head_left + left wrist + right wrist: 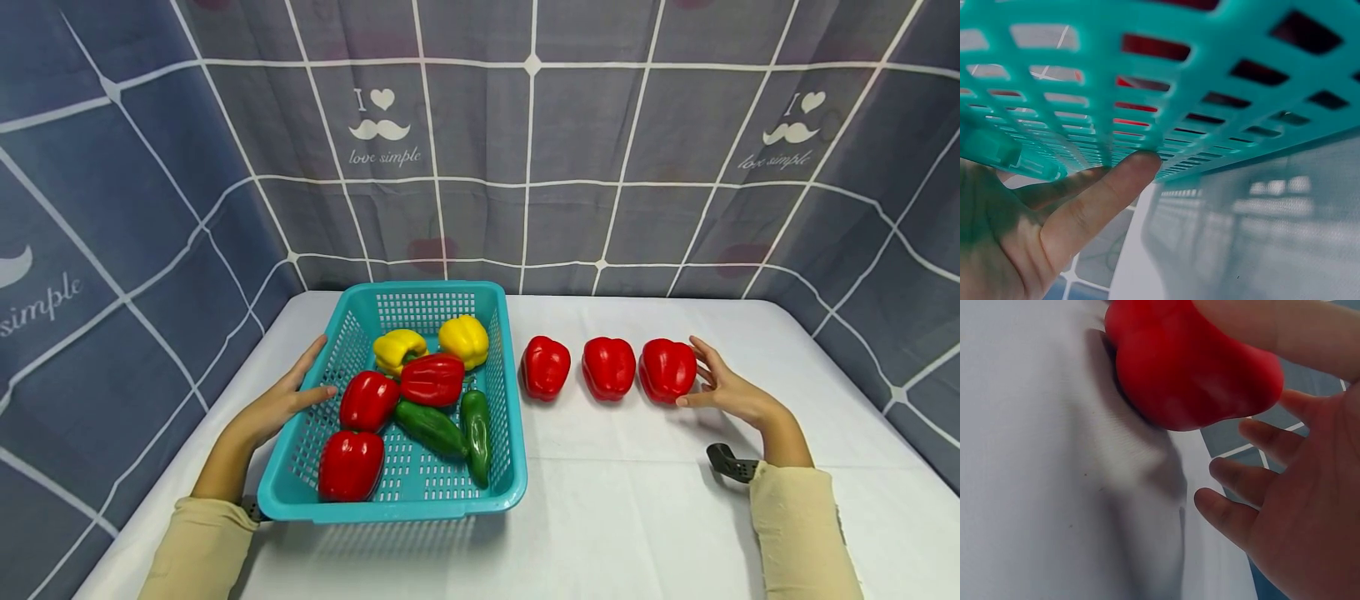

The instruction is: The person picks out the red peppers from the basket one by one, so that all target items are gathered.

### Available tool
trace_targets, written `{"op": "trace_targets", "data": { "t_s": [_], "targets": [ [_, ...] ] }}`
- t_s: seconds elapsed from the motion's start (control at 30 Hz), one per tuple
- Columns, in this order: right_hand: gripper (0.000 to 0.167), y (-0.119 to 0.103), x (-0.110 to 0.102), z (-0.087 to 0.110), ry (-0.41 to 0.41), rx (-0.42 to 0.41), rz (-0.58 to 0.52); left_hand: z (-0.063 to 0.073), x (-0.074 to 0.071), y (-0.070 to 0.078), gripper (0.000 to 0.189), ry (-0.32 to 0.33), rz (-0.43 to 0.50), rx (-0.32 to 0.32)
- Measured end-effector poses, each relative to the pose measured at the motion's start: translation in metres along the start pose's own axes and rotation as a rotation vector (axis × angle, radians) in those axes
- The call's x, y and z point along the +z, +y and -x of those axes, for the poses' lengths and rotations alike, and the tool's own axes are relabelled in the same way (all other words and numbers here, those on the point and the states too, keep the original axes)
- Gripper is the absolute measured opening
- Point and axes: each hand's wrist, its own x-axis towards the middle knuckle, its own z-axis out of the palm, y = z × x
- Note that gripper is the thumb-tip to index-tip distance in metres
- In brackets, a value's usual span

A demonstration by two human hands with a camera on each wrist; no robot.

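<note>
A turquoise plastic basket (517,450) stands at the left of the white table. My left hand (277,408) holds its left side, thumb over the rim; in the left wrist view a finger (1107,200) lies against the perforated wall. Inside are three red bell peppers, including one at the front (351,467), two yellow bell peppers, one at the back right (463,342), and two green peppers, one at the right (476,437). My right hand (731,393) is at the rightmost red bell pepper (667,371), thumb and index finger along its right side, the other fingers spread apart from it.
Two more red bell peppers, the left one (546,368) and the middle one (609,368), stand in a row right of the basket. Grey checked curtains (480,125) close off the back and both sides. A black strap piece (727,462) juts from the right wrist.
</note>
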Motion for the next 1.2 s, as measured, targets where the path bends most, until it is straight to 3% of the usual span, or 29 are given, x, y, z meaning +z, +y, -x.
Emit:
{"op": "trace_targets", "data": {
  "t_s": [0.67, 1.2],
  "targets": [
    [0.106, -0.013, 0.000, 0.003, 0.032, -0.021, 0.074, 0.000, 0.001, -0.001, 0.084, 0.006, -0.008, 0.008],
    [0.096, -0.039, 0.008, 0.004, 0.095, 0.066, 0.240, -0.001, 0.001, -0.001, 0.085, 0.018, -0.003, -0.010]
  ]
}}
